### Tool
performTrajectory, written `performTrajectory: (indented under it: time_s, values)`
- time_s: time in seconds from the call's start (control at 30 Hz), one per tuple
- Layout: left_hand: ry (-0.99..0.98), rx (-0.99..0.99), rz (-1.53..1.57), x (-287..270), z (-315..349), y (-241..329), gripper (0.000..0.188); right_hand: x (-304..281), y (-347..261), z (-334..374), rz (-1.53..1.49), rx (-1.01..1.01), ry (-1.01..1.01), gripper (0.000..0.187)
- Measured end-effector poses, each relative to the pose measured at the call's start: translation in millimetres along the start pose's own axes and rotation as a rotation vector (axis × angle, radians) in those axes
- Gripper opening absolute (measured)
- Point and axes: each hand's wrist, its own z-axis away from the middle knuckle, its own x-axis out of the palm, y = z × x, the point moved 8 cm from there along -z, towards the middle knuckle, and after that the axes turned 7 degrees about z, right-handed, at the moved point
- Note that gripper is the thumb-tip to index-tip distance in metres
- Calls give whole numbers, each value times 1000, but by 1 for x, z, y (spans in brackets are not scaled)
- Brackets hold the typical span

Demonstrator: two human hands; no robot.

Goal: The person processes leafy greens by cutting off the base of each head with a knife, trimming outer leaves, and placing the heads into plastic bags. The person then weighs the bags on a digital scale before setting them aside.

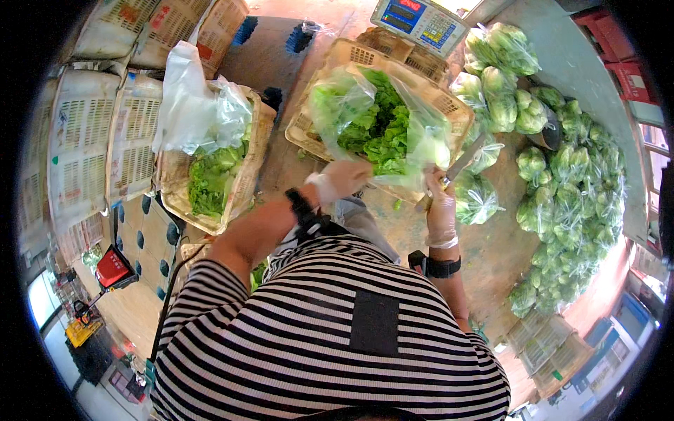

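Note:
A clear plastic bag [428, 133] full of leafy green lettuce [393, 130] lies open in a beige plastic crate [298, 126] in front of me. My right hand [441, 210], in a thin clear glove, is closed round a knife [465, 156]; its blade points up and away to the right. The fingertips of that hand are also at the bag's near right edge. At the bag's near left edge is my gloved left hand [342, 177], its fingers bent but smeared by motion; whether they grip the plastic cannot be told.
On the left stands another crate [235, 200] with lettuce and crumpled plastic bags [200, 105]; stacked crates [81, 133] rise beyond it. A digital scale [421, 24] is at the back. Several bagged heads of greens [569, 189] are piled along the right.

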Motion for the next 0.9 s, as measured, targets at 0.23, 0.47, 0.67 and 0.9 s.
performTrajectory:
  time_s: [0.23, 0.47, 0.67, 0.9]
  values:
    - [-313, -569, -387, 41, 392, -289, 32, 0, -71, 26, 175, -507, 238, 40]
    - [172, -1353, 728, 105, 494, -288, 31, 46, -103, 41, 198, -749, -16, 23]
    - [446, -1114, 1222, 119, 438, -287, 32, 113, -83, 38, 76, -581, -240, 6]
    - [700, -802, 939, 59, 427, -298, 40, 171, -6, 38, 517, -314, -439, 10]
